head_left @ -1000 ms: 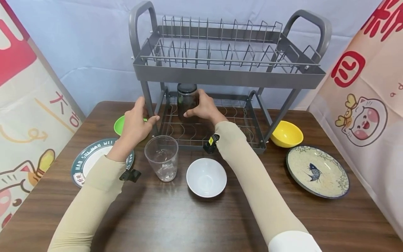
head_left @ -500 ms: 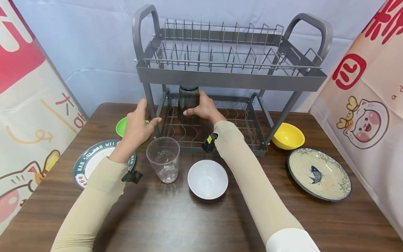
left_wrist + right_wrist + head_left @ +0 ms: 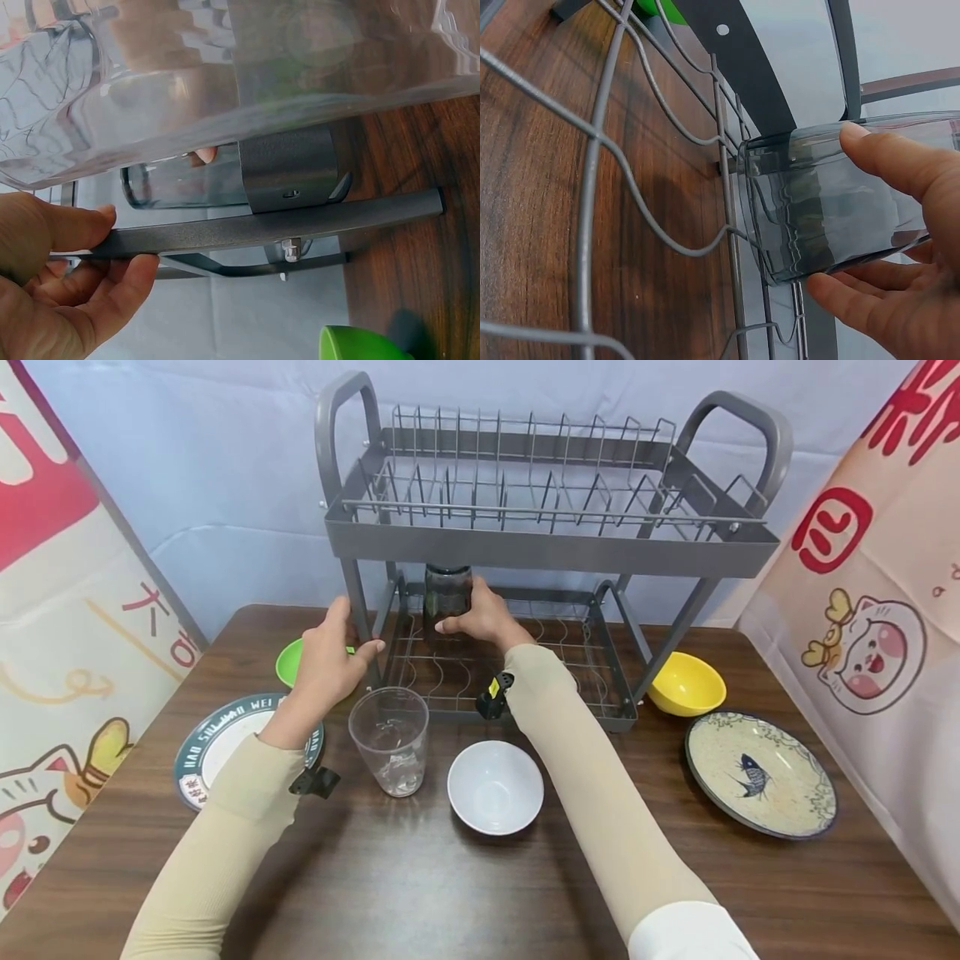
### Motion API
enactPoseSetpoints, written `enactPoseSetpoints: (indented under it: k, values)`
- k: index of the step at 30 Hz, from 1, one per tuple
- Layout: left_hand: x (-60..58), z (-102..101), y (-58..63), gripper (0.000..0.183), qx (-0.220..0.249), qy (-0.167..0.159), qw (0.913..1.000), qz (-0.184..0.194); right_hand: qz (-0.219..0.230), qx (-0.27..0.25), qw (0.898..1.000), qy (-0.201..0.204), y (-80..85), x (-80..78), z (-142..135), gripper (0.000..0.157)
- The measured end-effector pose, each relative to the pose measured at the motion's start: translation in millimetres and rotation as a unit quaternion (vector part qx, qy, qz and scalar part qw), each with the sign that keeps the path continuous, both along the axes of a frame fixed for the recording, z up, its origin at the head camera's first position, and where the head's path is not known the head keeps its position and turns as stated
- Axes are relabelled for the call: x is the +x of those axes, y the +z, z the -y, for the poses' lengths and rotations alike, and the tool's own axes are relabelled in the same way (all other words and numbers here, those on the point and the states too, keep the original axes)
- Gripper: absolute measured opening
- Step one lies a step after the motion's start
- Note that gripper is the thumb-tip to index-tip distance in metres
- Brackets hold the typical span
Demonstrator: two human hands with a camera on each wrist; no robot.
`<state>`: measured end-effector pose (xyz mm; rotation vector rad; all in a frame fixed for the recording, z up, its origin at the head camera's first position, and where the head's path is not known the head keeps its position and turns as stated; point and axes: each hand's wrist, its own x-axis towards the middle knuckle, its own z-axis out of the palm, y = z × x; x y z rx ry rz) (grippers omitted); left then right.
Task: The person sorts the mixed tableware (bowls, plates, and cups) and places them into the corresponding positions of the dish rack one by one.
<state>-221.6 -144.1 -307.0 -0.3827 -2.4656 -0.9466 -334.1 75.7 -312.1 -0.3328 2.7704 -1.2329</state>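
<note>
In the head view, my right hand (image 3: 487,617) grips a dark, see-through drinking glass (image 3: 446,597) inside the lower tier of the grey dish rack (image 3: 555,545). The right wrist view shows thumb and fingers on opposite sides of the glass (image 3: 832,199), with its rim end at the wire shelf (image 3: 589,195); whether it bears on the wires is hard to tell. My left hand (image 3: 324,658) pinches the rack's front left leg (image 3: 187,235) between thumb and fingers. The upper tier's front edge hides part of the glass in the head view.
A clear plastic cup (image 3: 390,747) and a white bowl (image 3: 495,789) stand before the rack. Left are a green bowl (image 3: 288,662) and a teal-rimmed plate (image 3: 225,739), partly behind my arm. Right are a yellow bowl (image 3: 686,685) and a fish-patterned plate (image 3: 761,777).
The head view has shifted slightly. My right hand and the glass have edged a very little to the left; my left hand stays on the rack leg.
</note>
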Motion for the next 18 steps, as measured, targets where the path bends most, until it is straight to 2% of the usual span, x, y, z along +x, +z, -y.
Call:
enactPoseSetpoints:
  k: [8,18]
  values:
    - [-0.9,0.2,-0.8,0.033,-0.004,0.002,1.0000,-0.005,0.010,0.013,1.000,0.002,1.9,1.3,1.8,0.096]
    - [-0.7,-0.5,-1.1,0.034,0.000,0.002,0.9999,-0.011,0.011,-0.007,1.000,0.000,0.8,3.5,3.3,0.091]
